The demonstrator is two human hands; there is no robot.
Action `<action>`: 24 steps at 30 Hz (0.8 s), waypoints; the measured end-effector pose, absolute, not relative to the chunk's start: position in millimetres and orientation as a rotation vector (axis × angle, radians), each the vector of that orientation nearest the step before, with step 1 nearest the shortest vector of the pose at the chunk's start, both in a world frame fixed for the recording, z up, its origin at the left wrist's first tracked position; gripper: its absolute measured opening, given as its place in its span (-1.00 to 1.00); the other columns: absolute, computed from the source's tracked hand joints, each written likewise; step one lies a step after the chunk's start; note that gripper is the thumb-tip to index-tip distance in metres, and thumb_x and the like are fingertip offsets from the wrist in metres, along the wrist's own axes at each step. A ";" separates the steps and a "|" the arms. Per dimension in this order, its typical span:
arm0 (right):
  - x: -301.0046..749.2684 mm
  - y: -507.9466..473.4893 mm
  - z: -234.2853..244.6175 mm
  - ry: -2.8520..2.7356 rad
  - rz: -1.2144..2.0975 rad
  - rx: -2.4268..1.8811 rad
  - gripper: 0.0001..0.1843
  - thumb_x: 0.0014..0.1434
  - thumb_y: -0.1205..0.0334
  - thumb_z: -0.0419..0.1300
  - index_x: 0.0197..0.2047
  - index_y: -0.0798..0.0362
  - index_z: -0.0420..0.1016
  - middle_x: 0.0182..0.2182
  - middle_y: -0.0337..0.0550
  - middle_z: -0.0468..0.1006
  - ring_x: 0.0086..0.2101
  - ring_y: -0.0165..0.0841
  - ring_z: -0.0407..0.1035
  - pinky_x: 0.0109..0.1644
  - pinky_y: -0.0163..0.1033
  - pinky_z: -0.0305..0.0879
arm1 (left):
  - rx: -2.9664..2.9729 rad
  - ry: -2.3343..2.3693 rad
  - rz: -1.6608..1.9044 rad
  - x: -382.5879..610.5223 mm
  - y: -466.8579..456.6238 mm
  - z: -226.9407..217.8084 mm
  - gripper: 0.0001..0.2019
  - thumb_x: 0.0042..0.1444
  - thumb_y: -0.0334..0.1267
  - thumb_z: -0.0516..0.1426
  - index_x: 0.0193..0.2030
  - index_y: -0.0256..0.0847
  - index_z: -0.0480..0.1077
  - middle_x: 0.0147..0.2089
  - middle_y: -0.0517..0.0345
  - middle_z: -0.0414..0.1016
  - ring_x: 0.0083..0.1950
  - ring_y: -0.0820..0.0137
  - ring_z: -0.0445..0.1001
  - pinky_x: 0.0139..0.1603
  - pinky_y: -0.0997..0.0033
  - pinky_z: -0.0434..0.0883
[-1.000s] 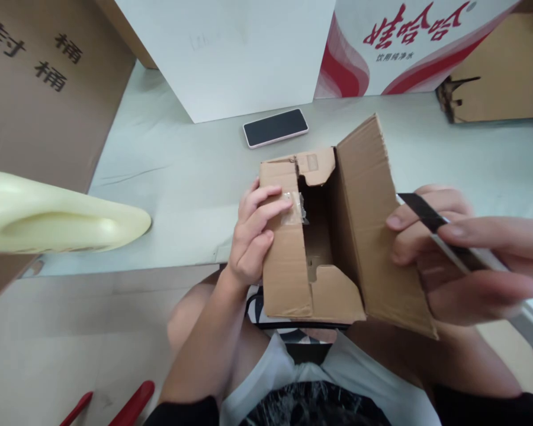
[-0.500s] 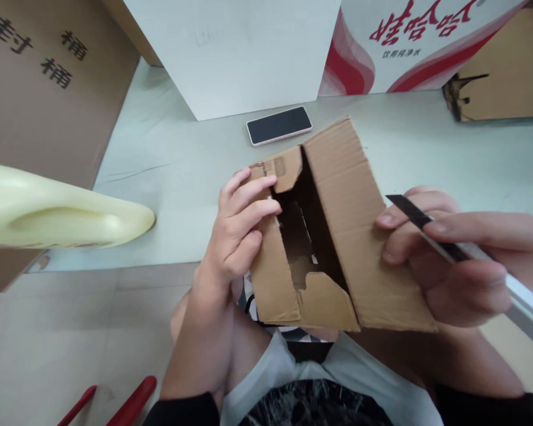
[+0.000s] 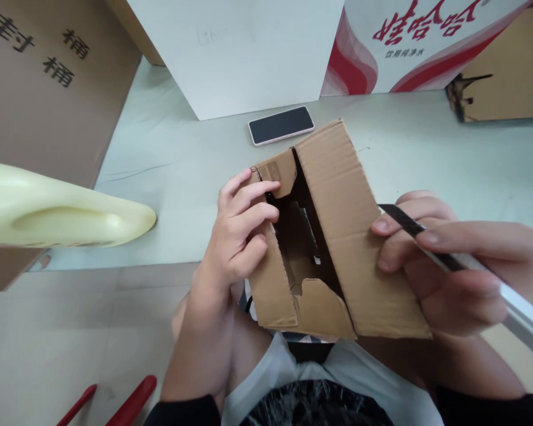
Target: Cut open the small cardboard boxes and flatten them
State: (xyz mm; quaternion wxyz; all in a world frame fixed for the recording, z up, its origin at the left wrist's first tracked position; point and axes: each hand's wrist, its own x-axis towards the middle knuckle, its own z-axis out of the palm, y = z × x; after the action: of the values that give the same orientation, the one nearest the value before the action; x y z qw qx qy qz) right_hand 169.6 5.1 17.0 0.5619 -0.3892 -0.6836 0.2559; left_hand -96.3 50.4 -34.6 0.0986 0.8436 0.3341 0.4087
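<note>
A small brown cardboard box is tilted above my lap, its top flaps folded outward and its dark inside showing. My left hand grips the left side, fingers over the edge and the small far flap. In my right hand is a utility knife with a long dark blade extended. The blade points left, its tip close to the outer edge of the wide right flap. Fingertips of the right hand touch that flap. The bottom of the box is hidden.
A phone lies on the pale table beyond the box. Behind it stand a white and red carton and a brown carton. At left are a large carton and a pale yellow rounded object. Red bars show below.
The box has shifted slightly left and tilted a little. My right hand and the knife have moved slightly left and down, with the blade tip now nearer the flap's edge.
</note>
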 end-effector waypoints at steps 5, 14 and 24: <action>167.2 14.0 18.8 -1.562 0.590 -0.734 -0.73 0.44 -0.08 0.21 -0.16 -0.09 0.59 -0.61 -0.27 0.46 -0.35 -0.25 0.52 -0.16 -0.08 0.45 | 2.502 0.995 1.194 -95.7 50.2 -43.3 -0.54 0.47 -0.08 -0.13 0.35 0.09 0.41 0.53 0.14 0.30 0.54 0.07 0.28 0.64 -0.16 0.17; 156.2 22.2 37.3 -1.619 0.621 -1.020 -0.68 0.28 -0.19 0.33 -0.20 -0.12 0.54 -0.51 -0.19 0.51 -0.32 -0.13 0.56 -0.16 0.12 0.53 | 2.425 1.039 1.130 -96.2 42.3 -44.0 -0.68 0.40 -0.15 -0.07 -0.08 0.01 0.53 0.55 0.13 0.21 0.61 -0.09 0.05 0.57 -0.44 0.18; 153.6 16.2 39.7 -1.606 0.616 -1.017 -0.66 0.28 -0.18 0.34 -0.19 -0.09 0.52 -0.50 -0.19 0.52 -0.31 -0.15 0.56 -0.12 0.12 0.54 | 2.426 1.028 1.137 -97.3 45.0 -43.7 -0.62 0.45 -0.04 -0.13 -0.04 0.03 0.51 0.46 0.06 0.29 0.60 -0.04 0.09 0.61 -0.35 0.16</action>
State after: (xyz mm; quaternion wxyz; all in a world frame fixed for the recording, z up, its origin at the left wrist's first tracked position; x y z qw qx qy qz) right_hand 153.6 16.2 39.7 0.5410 -0.4279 -0.6761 0.2591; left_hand -97.3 45.0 -43.7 0.1354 0.8376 0.3549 0.3925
